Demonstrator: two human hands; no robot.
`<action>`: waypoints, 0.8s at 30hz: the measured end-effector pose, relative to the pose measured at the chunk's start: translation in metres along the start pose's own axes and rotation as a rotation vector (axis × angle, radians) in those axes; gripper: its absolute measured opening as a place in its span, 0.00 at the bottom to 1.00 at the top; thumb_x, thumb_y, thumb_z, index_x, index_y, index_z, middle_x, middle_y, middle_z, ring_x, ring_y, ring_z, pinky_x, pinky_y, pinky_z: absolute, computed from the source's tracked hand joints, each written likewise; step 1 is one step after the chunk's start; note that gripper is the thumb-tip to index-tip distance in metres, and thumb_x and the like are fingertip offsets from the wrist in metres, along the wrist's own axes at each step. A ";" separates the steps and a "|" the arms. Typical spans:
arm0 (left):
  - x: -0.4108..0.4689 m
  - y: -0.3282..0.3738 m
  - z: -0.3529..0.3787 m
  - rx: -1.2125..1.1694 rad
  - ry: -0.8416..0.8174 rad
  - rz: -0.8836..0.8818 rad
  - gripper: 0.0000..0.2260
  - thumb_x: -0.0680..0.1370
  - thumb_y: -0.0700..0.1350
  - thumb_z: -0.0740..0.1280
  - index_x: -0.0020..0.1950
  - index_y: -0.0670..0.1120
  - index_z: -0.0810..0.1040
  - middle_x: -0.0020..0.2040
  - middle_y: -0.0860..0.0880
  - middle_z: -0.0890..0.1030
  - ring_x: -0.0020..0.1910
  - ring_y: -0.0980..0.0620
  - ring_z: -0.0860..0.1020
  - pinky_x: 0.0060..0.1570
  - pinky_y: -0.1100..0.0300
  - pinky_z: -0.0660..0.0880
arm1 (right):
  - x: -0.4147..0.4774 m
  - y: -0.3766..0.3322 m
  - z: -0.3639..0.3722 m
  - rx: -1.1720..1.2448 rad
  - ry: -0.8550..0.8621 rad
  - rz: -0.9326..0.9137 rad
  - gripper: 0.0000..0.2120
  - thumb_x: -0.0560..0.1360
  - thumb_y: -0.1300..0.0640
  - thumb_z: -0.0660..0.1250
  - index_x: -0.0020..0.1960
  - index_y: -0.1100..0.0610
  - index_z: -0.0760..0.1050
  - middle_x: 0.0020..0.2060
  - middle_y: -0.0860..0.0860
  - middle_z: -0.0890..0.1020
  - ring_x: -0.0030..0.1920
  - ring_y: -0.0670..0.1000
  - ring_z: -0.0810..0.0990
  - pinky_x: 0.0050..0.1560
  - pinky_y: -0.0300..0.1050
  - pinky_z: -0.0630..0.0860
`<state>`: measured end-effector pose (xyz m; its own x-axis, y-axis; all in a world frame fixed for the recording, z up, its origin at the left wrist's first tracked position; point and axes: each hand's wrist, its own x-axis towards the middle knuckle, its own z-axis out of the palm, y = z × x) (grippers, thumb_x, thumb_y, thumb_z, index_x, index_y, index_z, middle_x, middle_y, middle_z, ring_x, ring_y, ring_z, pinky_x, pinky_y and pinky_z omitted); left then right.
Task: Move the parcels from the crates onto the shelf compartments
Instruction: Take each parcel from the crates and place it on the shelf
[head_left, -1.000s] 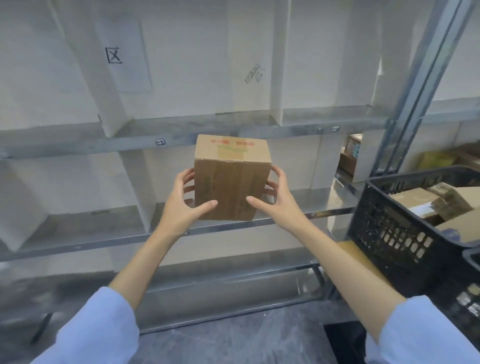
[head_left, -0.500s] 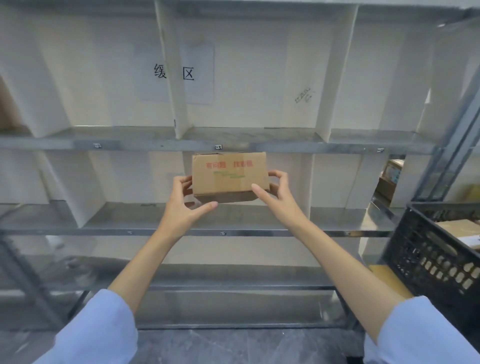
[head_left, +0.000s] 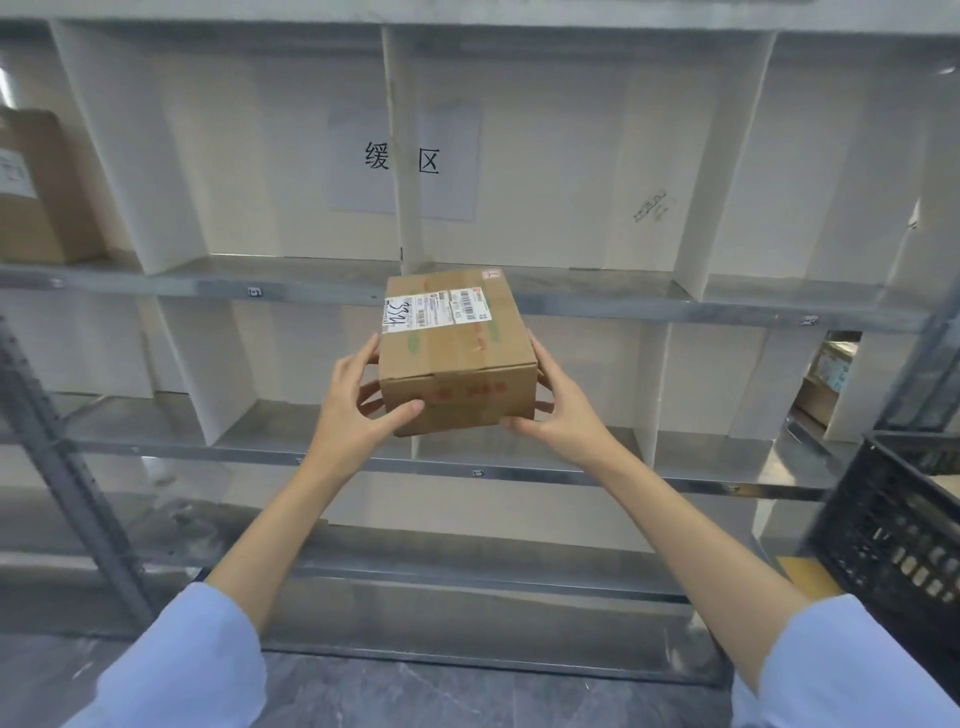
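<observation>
In front of the shelf (head_left: 623, 306), a brown cardboard parcel (head_left: 457, 358) hangs in the air between two bare hands, resting on no board. It sits level with the metal rail that splits the upper row of compartments from the middle row, and its top face tilts towards the camera. A white shipping label (head_left: 436, 312) with barcodes and handwritten digits lies across the far part of that top face, and clear tape runs down the middle.

The left hand (head_left: 358, 410) grips the parcel's left side, thumb pressed on the front face near the lower corner and fingers curled round behind. The right hand (head_left: 563, 415) grips the right side, thumb at the lower front corner and fingers wrapped round the far edge. Both forearms reach up out of light blue sleeves (head_left: 192, 660).

White dividers (head_left: 208, 364) split the shelf into compartments. Two paper sheets (head_left: 402, 161) with printed characters are stuck on the back wall of the upper row, partly cut by a divider. A larger cardboard box (head_left: 36, 192) stands in the upper compartment at far left. A black plastic crate (head_left: 893, 525) sits at the right edge, well apart from the parcel; its contents are mostly out of view
</observation>
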<state>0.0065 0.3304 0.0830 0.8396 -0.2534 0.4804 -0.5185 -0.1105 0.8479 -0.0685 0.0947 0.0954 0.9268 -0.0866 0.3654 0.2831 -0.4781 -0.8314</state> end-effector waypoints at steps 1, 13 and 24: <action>0.000 0.000 -0.001 0.002 0.000 0.007 0.37 0.72 0.45 0.76 0.76 0.56 0.62 0.67 0.58 0.66 0.64 0.55 0.73 0.50 0.77 0.72 | 0.001 -0.001 0.002 0.001 -0.007 -0.008 0.47 0.72 0.59 0.76 0.80 0.46 0.50 0.74 0.44 0.65 0.71 0.46 0.65 0.69 0.52 0.68; -0.004 -0.004 -0.028 -0.094 0.014 -0.017 0.34 0.66 0.50 0.77 0.67 0.52 0.65 0.67 0.60 0.71 0.68 0.55 0.71 0.66 0.54 0.73 | 0.018 -0.011 0.028 0.137 -0.053 0.031 0.43 0.67 0.44 0.78 0.72 0.44 0.55 0.74 0.45 0.64 0.74 0.47 0.64 0.74 0.54 0.66; -0.002 -0.013 -0.058 0.040 0.027 0.018 0.44 0.65 0.52 0.77 0.77 0.56 0.58 0.71 0.64 0.64 0.72 0.57 0.67 0.61 0.59 0.73 | 0.032 -0.018 0.056 0.141 -0.123 -0.005 0.39 0.75 0.47 0.71 0.79 0.44 0.52 0.75 0.41 0.64 0.74 0.46 0.64 0.74 0.57 0.64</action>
<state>0.0209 0.3887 0.0836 0.8339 -0.2300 0.5017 -0.5391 -0.1445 0.8297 -0.0304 0.1493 0.0988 0.9462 0.0273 0.3225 0.3112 -0.3501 -0.8835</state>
